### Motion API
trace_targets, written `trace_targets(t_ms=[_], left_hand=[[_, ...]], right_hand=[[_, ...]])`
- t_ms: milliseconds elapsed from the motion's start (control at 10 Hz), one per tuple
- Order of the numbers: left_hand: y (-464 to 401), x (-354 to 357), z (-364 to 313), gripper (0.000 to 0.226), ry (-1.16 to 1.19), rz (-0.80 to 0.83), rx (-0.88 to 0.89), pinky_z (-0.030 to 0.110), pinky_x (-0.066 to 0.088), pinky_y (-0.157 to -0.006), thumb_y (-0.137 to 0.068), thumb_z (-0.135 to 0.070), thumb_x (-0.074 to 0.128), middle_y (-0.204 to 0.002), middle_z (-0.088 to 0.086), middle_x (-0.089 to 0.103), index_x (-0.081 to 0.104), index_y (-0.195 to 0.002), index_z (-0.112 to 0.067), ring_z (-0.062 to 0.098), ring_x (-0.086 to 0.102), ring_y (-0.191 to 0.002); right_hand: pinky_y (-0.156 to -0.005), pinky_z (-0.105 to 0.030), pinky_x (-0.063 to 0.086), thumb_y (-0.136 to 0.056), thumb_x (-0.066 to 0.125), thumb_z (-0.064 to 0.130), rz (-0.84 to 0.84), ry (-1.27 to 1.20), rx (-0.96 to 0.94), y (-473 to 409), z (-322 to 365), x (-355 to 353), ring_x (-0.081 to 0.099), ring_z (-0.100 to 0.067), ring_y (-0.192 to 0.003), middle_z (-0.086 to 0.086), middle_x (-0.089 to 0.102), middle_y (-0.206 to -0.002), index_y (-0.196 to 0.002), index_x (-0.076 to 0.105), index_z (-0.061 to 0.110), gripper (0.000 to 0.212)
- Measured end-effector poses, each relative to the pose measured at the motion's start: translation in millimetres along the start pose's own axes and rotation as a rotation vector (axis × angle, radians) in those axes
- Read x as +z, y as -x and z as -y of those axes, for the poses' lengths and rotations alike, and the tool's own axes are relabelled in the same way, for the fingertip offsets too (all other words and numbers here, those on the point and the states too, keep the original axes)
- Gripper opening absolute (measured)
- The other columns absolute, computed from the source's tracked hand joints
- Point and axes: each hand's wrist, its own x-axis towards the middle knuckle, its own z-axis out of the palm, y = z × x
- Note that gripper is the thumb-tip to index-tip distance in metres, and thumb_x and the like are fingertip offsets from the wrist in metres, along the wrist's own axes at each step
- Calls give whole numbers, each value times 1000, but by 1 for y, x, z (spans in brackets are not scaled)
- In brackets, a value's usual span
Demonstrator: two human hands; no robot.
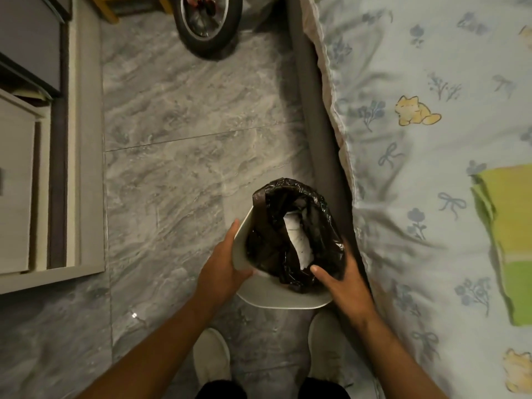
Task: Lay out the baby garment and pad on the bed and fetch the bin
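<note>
One white bin (283, 298), lined with a crumpled black bag (293, 234) with something white inside, sits above the floor beside the bed (417, 139). Left hand (221, 269) and right hand (342, 280) clasp its sides; two pale shoes (211, 355) below.

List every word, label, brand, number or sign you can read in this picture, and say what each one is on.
None: no readable text appears anywhere.
White paper inside the bin's black liner: faint dark specks, too small and blurred to read as writing.
Bed sheet: only printed cats, bows and flowers, no words.
Wheel and white cabinet: no label visible.
</note>
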Motion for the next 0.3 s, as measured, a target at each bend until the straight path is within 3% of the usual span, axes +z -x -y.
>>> trace_targets(t_ms=[100,200,300], left_hand=[[1,-8,-18,103,-144,9,-108,39,41,-103,-72,-43,74,-145,9,46,15,-156,-32,26,46,-131],[-2,-26,-50,89,-258,-13,-117,43,39,-108,-81,-38,72,-143,14,47,23,-155,-26,32,43,-132],[3,-48,-96,79,-303,-23,-116,46,38,-110,-85,-43,67,-145,11,47,29,-152,-26,31,42,-134]], right_hand=[[-115,-41,35,-80,75,30,-74,89,18,16,24,2,40,-5,-136,11,43,-149,-146,27,41,83],[-114,-38,36,-82,68,41,-98,215,-35,27,60,4,40,-9,-136,6,44,-149,-147,32,33,74],[-106,-30,40,-87,65,35,-96,178,-35,44,113,1,51,-11,-125,8,55,-134,-140,45,27,57]])
